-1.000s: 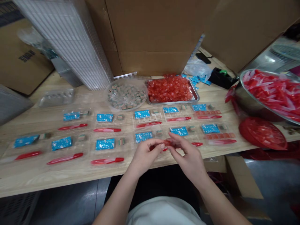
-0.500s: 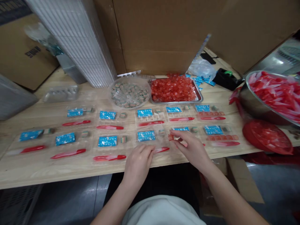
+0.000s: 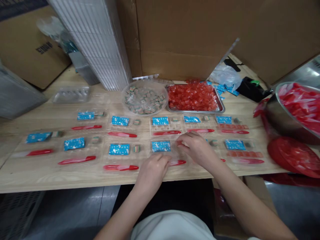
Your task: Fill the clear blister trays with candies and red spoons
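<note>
My left hand (image 3: pixel 153 169) is closed, fingertips pressed together over a clear plastic tray holding a blue printed packet (image 3: pixel 161 146) and a red plastic knife-like piece (image 3: pixel 178 163). What its fingers grip, if anything, is hidden. Just right of that packet, my right hand (image 3: pixel 197 149) pinches a small red translucent block, mostly covered by the fingers. Two rows of similar trays lie around both hands, each with a blue packet, a small striped cube (image 3: pixel 136 148) and a red piece. In the rightmost trays there is also a row of red blocks (image 3: pixel 245 154).
Behind the trays stand a round clear dish (image 3: pixel 124 106) of striped cubes and a metal tray (image 3: pixel 222 106) heaped with red blocks. A steel bowl (image 3: pixel 276 111) and a red basket (image 3: pixel 275 160) are at right. Tall stacked plastic trays (image 3: pixel 97 43) and cardboard (image 3: pixel 180 36) rise behind.
My right hand has moved left, toward the tray by my left hand, and the red block is now mostly hidden in its fingers. The view has shifted slightly.
</note>
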A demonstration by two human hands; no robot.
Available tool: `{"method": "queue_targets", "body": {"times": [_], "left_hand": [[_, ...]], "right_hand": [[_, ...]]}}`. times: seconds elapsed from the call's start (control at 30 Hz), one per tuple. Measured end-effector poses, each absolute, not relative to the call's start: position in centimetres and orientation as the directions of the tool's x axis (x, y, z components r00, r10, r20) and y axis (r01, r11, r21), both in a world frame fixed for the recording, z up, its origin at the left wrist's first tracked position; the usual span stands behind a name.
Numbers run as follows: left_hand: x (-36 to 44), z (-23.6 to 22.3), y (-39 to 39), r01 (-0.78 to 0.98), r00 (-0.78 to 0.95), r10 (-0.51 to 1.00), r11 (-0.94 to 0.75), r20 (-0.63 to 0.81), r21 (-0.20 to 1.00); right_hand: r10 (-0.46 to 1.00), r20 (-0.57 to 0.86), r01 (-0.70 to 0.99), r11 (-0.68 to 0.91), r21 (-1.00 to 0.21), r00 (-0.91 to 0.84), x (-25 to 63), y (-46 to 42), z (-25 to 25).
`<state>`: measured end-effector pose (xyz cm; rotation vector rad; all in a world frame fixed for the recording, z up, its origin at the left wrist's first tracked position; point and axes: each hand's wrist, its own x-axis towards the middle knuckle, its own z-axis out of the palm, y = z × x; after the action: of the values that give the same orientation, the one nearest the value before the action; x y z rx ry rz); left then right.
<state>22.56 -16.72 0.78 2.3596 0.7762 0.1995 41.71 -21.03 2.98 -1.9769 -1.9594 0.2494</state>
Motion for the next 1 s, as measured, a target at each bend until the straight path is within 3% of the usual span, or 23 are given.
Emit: {"method": "queue_targets", "body": {"times": [0.1, 0.2, 0.3, 0.37, 0.47, 0.57, 0.73, 0.83, 1.0], "left_hand": [[22.5, 0.8, -16.7, 0.468, 0.815, 0.575, -0.579, -0.073, 0.668], [22.3, 1.5, -16.7, 0.396, 0.783, 0.621, -0.443, -0.044, 0.805], [22.4, 2.4, -16.5, 0.179, 0.594, 0.797, -0.001, -0.107, 0.984], [23.0, 3.0, -16.3, -0.121, 0.459, 0.840, 0.381, -0.289, 0.916], [24.3, 3.8, -16.1, -0.462, 0.455, 0.737, 0.676, -0.500, 0.574], [25.2, 4.4, -16.3, -0.570, 0.504, 0.684, 0.722, -0.527, 0.393], [25.1, 4.4, -16.4, -0.644, 0.508, 0.700, 0.695, -0.502, 0.318], [23.7, 3.9, -16.0, -0.636, 0.419, 0.746, 0.648, -0.517, 0.419], [18.5, 3.1, -15.3, -0.440, 0.184, 0.893, 0.448, -0.410, 0.778]], "right_hand": [[0.995, 0.088, 0.932, -0.020, -0.362, 0.055, 42.1, -20.9, 2.8], [0.991, 0.117, 0.911, -0.009, -0.413, 0.063, 42.9, -21.7, 3.2], [0.930, 0.250, 0.849, -0.108, -0.517, 0.270, 42.4, -23.5, 4.4], [0.885, 0.301, 0.790, -0.113, -0.602, 0.356, 40.6, -24.6, 5.0], [0.919, 0.283, 0.722, -0.004, -0.691, 0.276, 36.9, -25.1, 4.9], [0.941, 0.206, 0.633, -0.010, -0.774, 0.268, 34.4, -24.3, 4.0], [0.921, 0.046, 0.345, -0.098, -0.933, 0.388, 34.7, -23.3, 3.9], [0.922, -0.054, 0.117, -0.106, -0.987, 0.383, 35.5, -23.5, 4.4], [0.906, -0.131, -0.076, -0.109, -0.991, 0.404, 36.3, -24.1, 4.0]]}}
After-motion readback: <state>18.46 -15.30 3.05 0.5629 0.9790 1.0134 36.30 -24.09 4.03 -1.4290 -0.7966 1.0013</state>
